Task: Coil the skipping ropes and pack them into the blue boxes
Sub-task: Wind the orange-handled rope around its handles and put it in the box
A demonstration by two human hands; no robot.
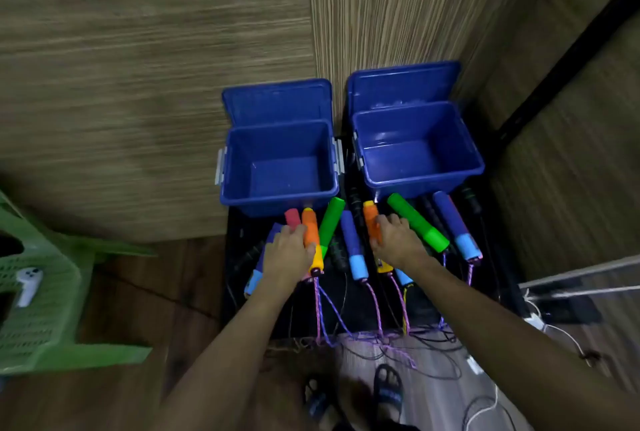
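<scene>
skipping ropes lie in a row on a dark table just near of the boxes, foam handles pointing far, braided cords trailing off the near edge to the floor in a tangle. likely light; handles soft and grippy, cords limp and snag-prone, so best taken by the handles, cord then looped. left hand (289, 250) fingers curled round the left orange handle (310, 228); right hand (394, 240) fingers curled on the right orange handle (371, 224), looks like one rope's pair. countable foam handles: two orange, two green (330, 223) (417, 221), three blue visible (349, 243), one pink (292, 217), plus some black ones, count unclear. two blue boxes, left blue box (225, 195) and right blue box (479, 167), lids open, both empty. green plastic stool (52, 292) far left with a white controller (29, 283) on it.
</scene>
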